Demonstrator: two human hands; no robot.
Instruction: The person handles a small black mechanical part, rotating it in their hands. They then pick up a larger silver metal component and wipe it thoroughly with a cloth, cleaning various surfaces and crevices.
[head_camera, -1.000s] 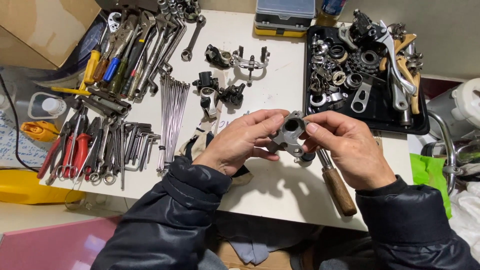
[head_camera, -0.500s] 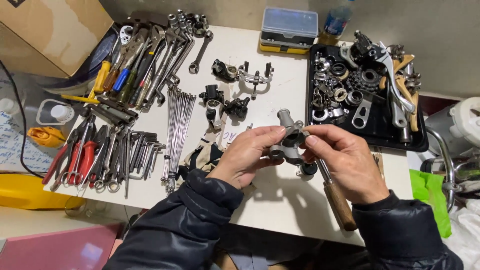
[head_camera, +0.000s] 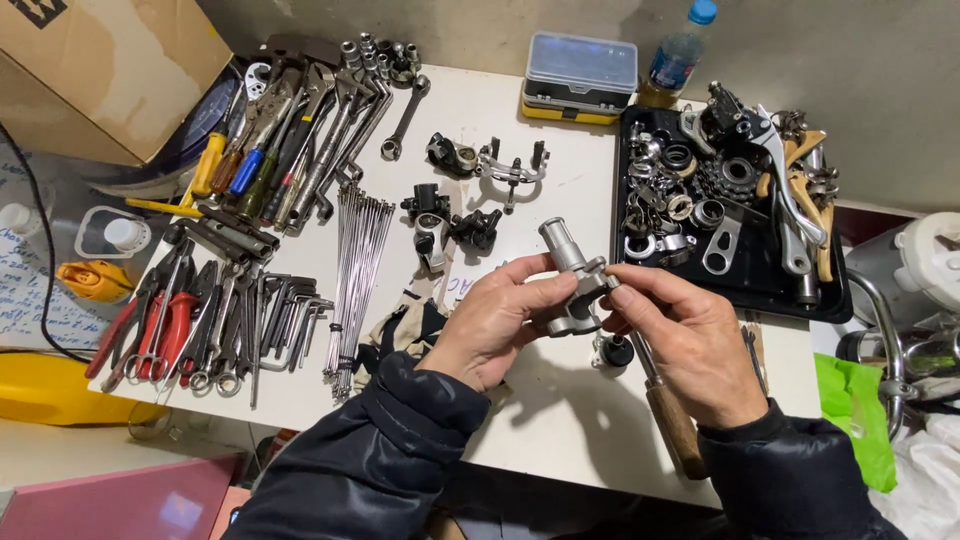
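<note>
Head view: grey metal part (head_camera: 572, 280) pinched between left hand (head_camera: 492, 325) and right hand (head_camera: 688, 340), above table (head_camera: 560, 400).

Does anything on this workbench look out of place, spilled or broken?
Nothing stands out. Both hands, left hand and right hand, hold a grey metal part above the white table. The hand tools lie in rows, and the loose bike parts sit inside the black tray.

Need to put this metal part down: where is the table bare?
Bare white table lies at the near edge below both hands, and between the spoke bundle and the black tray only in patches. The left side, full of tools, is crowded.
</note>
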